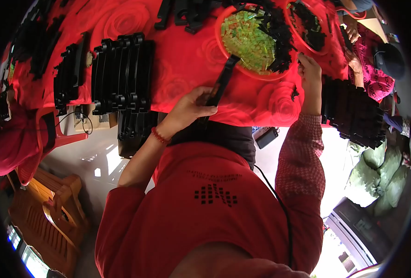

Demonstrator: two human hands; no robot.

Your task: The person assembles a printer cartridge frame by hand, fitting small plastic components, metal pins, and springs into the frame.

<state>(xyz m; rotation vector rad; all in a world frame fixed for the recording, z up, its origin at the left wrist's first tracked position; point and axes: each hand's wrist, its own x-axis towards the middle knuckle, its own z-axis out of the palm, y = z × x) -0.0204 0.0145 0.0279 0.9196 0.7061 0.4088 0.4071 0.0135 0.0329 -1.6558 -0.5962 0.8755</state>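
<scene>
My left hand is closed around a long, narrow black plastic piece, held at a slant over the table's near edge with its far end pointing up toward a red basin. Small yellow-green translucent pieces fill much of that basin, and small black parts are heaped along its right side. Just right of the basin, below a second red bowl, my right hand has its fingers drawn together. Whether it pinches something small cannot be made out.
Rows of long black plastic pieces lie left on the red rose-patterned tablecloth; more black pieces are stacked at the right edge. Another person's hand shows at far right. A red chair and wooden chair stand left.
</scene>
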